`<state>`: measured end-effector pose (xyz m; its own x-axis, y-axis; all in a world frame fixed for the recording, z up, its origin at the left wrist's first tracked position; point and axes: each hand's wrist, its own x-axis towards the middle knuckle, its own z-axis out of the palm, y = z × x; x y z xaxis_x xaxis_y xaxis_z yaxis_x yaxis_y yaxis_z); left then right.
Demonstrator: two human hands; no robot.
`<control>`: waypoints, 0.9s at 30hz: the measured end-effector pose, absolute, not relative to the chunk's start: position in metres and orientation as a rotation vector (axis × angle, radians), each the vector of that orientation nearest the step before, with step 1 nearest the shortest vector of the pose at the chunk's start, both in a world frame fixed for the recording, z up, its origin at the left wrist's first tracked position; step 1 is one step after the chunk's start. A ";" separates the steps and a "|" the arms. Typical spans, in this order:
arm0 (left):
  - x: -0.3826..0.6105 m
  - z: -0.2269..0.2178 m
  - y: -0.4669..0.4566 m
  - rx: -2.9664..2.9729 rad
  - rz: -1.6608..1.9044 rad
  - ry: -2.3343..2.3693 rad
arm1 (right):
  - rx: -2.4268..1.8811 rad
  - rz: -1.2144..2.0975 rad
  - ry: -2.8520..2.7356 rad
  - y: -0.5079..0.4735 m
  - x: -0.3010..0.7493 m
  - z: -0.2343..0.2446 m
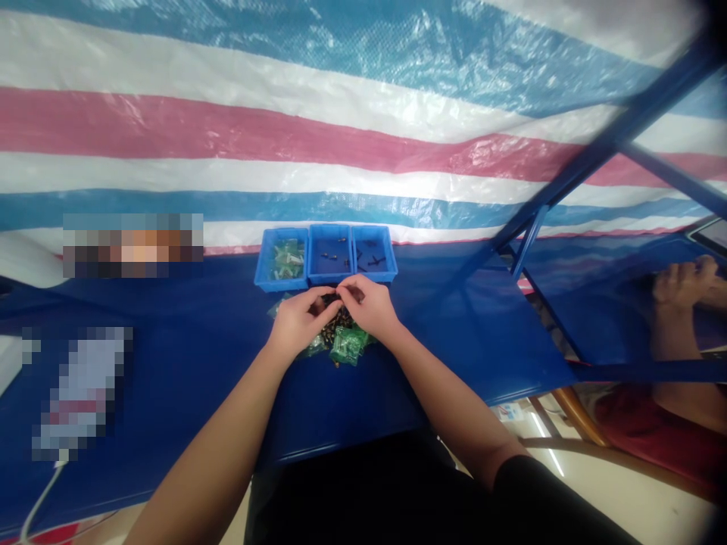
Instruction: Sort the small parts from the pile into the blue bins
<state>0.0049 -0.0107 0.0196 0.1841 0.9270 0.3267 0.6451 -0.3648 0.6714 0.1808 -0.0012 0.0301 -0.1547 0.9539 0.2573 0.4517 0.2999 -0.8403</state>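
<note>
My left hand (pixel 296 322) and my right hand (pixel 373 306) meet with fingertips pinched together at the middle of the blue table (pixel 221 363). What they hold, if anything, is too small and too hidden to make out. Directly below them lies a pile of small dark parts with brass-coloured bits (pixel 339 318), partly covered by my hands. A crumpled green plastic packet (pixel 348 346) rests on the near side of this pile, with more clear-green packets beside it under my left hand.
Behind my hands stand three blue bins: the left bin (pixel 281 285) holds green packets, the middle bin (pixel 330 281) and right bin (pixel 391 257) a few small dark parts. A blurred-out device with a white cable (pixel 42 492) lies left. Blue frame bars (pixel 585 166) and another person's hand (pixel 675 284) are right.
</note>
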 end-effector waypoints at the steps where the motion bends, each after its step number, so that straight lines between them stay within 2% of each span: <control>1: 0.005 0.019 -0.010 2.085 1.012 1.480 | -1.270 0.784 -1.716 -0.001 0.180 0.030; 10: 0.005 0.016 -0.009 2.127 1.058 1.526 | -1.159 0.962 -1.531 0.002 0.179 0.022; 27: 0.004 0.013 -0.008 2.102 1.120 1.567 | -1.232 0.837 -1.675 0.004 0.182 0.025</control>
<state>0.0040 -0.0084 0.0129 0.1062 0.9061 0.4095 0.6812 -0.3663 0.6339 0.1818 0.0045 0.0254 -0.1318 0.9585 0.2527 0.3739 0.2842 -0.8829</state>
